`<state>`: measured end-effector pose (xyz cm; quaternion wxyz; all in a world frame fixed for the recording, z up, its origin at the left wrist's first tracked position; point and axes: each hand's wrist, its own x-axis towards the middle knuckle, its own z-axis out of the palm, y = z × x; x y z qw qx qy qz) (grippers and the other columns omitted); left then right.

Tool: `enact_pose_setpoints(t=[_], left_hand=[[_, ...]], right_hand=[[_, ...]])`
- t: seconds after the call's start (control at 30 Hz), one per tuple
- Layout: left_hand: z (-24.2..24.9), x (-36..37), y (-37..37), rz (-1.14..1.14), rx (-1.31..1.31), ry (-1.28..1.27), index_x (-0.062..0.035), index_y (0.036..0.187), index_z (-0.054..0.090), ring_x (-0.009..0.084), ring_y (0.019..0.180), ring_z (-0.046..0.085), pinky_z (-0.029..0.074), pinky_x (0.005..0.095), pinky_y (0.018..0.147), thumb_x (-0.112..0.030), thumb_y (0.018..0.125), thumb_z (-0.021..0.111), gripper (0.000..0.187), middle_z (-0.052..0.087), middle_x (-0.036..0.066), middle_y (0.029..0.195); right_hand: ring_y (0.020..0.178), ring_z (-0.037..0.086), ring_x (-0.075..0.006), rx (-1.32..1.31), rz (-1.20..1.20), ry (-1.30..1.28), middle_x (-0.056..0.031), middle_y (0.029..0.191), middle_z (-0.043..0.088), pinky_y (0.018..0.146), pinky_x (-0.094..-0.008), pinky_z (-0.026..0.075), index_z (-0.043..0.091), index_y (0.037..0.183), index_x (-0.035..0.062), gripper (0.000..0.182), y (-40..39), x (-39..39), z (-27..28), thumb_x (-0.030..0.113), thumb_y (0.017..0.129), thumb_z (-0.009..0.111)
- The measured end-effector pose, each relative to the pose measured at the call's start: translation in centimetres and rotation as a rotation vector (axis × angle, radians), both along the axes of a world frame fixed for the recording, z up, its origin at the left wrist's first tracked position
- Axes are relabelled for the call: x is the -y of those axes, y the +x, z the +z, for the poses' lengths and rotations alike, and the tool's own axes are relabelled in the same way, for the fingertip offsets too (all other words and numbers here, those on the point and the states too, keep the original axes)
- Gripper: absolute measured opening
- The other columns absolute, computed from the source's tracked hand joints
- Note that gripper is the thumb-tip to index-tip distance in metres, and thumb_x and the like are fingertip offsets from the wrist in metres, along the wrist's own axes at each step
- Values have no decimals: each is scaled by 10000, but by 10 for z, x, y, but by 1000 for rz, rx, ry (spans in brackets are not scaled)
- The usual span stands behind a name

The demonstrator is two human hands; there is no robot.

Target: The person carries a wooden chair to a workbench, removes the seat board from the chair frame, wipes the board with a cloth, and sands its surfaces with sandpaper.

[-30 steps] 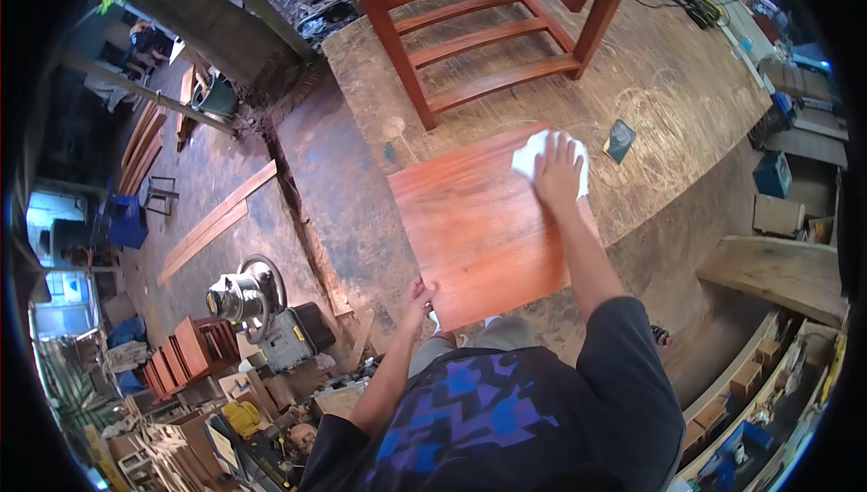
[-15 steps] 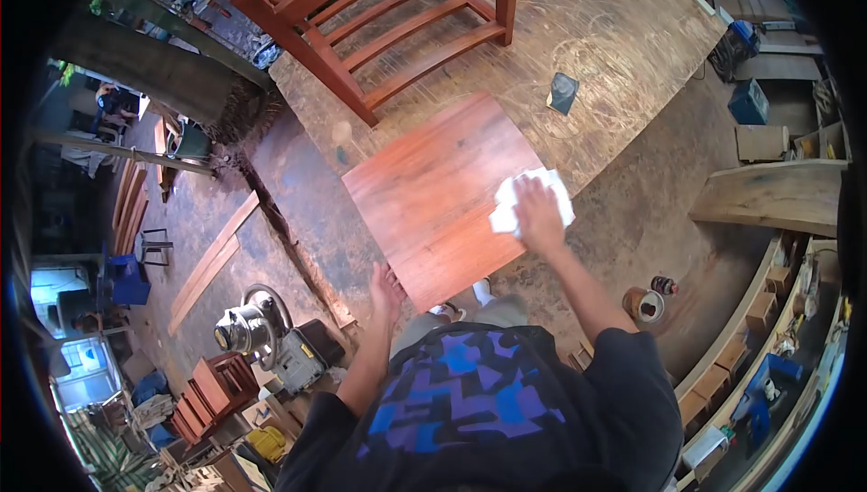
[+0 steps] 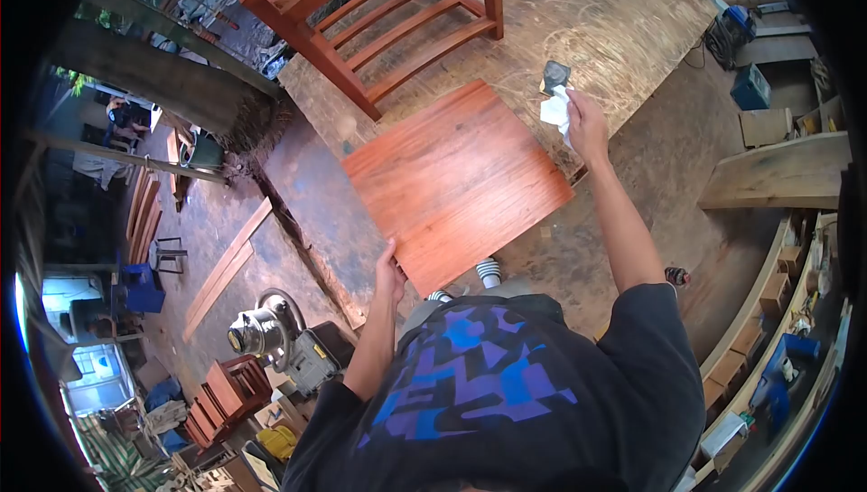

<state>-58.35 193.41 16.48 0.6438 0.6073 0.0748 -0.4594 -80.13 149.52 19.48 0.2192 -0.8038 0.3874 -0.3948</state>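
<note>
A reddish-brown wooden board (image 3: 452,180) lies flat, its far part over the worktable and its near part jutting out towards my body. My left hand (image 3: 389,275) grips the board's near left edge, thumb on top. Raised past the board's right side, my right hand (image 3: 587,126) pinches a crumpled white cloth (image 3: 555,114), which hangs off the board. Just beyond the cloth, a dark square pad (image 3: 556,74), perhaps sandpaper, rests on the worktable.
A reddish wooden chair frame (image 3: 420,63) stands on the scratched worktable (image 3: 623,36). A shop vacuum (image 3: 262,331) is on the floor at left, near long wooden strips (image 3: 221,275). Shelving with wooden blocks (image 3: 748,337) curves along the right. A person (image 3: 122,114) is far off at left.
My right hand has lifted the cloth off the board and moved it forward and right, and the cloth is now bunched. My left hand has closed on the board's edge.
</note>
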Motion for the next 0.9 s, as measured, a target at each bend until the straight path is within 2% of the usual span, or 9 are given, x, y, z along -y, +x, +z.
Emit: enact_pose_setpoints(t=[0.1, 0.23, 0.37, 0.43, 0.53, 0.63, 0.73, 0.83, 0.9], left_hand=[[13, 5, 4, -18, 24, -36, -82, 1450, 447, 249, 1197, 579, 458, 401, 1023, -421, 978, 581, 597, 597, 83, 1316], [54, 9, 4, -131, 155, 26, -79, 1379, 511, 231, 1117, 608, 488, 405, 922, -424, 927, 641, 583, 626, 82, 1253], [93, 17, 0, -190, 210, -53, -78, 1354, 533, 192, 1046, 631, 509, 379, 856, -368, 942, 634, 514, 650, 49, 1194], [109, 22, 4, -248, 211, -103, -81, 1352, 541, 175, 1044, 628, 508, 362, 844, -339, 955, 622, 480, 658, 38, 1175], [153, 41, -11, -266, 224, -191, -78, 1348, 553, 154, 1022, 631, 512, 318, 818, -295, 984, 591, 425, 661, 34, 1176], [165, 53, -14, -345, 278, -219, -47, 1415, 482, 168, 1032, 659, 543, 329, 855, -302, 1018, 546, 476, 638, 69, 1262], [184, 62, -24, -412, 250, -306, -30, 1447, 437, 184, 1064, 657, 543, 351, 891, -288, 1021, 536, 508, 622, 83, 1295], [200, 68, -34, -411, 200, -344, -20, 1488, 372, 197, 1097, 654, 537, 361, 922, -265, 1022, 524, 548, 597, 101, 1339], [202, 71, -36, -468, 239, -347, -17, 1506, 336, 201, 1103, 653, 534, 359, 924, -253, 1019, 519, 571, 581, 110, 1360]], right_hand=[[1228, 577, -347, 117, 8, 142, -196, 1320, 615, 1038, -401, 449, 623, 1295, 48, 350, -13, 15, -16, 140, 966, 545], [1359, 484, -336, -156, 94, 104, -217, 1437, 528, 1121, -379, 383, 532, 1404, 40, 497, -41, 15, -42, 167, 931, 618], [1452, 357, -369, -113, 457, 517, -230, 1520, 433, 1189, -417, 285, 456, 1474, 49, 645, -82, -85, -16, 173, 874, 659], [1487, 284, -368, -170, 364, 272, -230, 1566, 359, 1210, -427, 249, 414, 1489, 16, 698, -79, -161, 28, 144, 838, 631], [1512, 228, -359, 194, 128, 448, -223, 1601, 300, 1228, -421, 193, 357, 1514, -13, 707, -77, -204, -21, 148, 870, 599], [1527, 186, -345, 10, 146, 469, -226, 1618, 257, 1238, -404, 148, 268, 1537, -49, 727, -74, -202, -24, 132, 896, 559], [1537, 161, -321, 116, 81, 477, -204, 1638, 225, 1237, -396, 147, 187, 1562, -45, 775, -71, -208, -16, 93, 890, 546], [1544, 130, -289, 690, -144, 967, -162, 1661, 183, 1236, -382, 137, 131, 1583, -18, 808, -57, -223, -23, 29, 875, 519], [1550, 91, -276, 754, -5, 1019, -138, 1675, 121, 1237, -379, 132, 80, 1598, 25, 843, -46, -242, -13, -4, 860, 488]])
